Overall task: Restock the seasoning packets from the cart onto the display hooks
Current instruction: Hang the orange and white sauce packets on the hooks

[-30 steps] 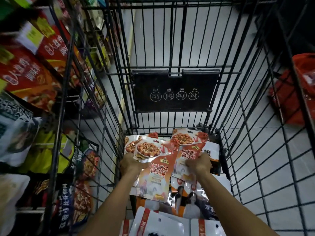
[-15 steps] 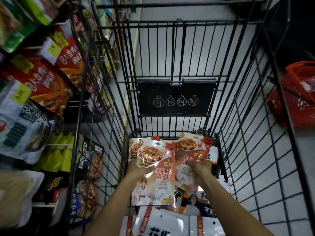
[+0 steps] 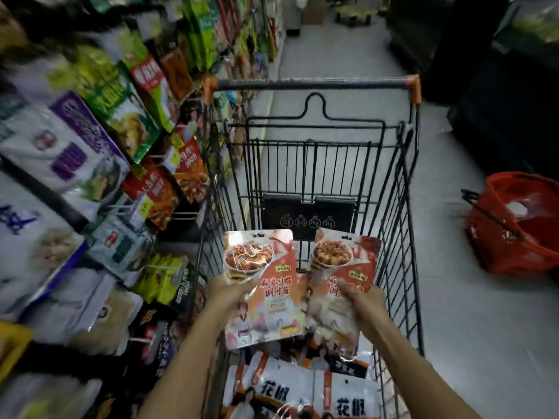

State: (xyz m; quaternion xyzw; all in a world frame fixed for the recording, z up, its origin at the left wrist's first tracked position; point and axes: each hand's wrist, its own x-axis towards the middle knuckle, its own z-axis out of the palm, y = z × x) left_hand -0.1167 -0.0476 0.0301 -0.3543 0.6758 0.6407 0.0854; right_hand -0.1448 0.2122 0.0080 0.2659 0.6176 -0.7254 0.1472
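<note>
Holding 2 seasoning packets above the cart

The left hand (image 3: 230,293) grips 1 red packet (image 3: 263,285) by its left edge, fingers curled round it; the right hand (image 3: 363,300) pinches a 2nd red packet (image 3: 341,282) by its right edge. Both stand upright, side by side, over the cart (image 3: 314,84), with white packets (image 3: 302,391) lying below. The hanging display (image 3: 157,192) is at left, blurred. Best to hang 1 at a time: keep fingers low, clear of the top slot, and line that slot with a hook tip.

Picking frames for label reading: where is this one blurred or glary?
Head view: the shelf packets at left smear with motion blur; the seasoning packets in the left hand and right hand are sharper, though glare streaks their foil.
</note>
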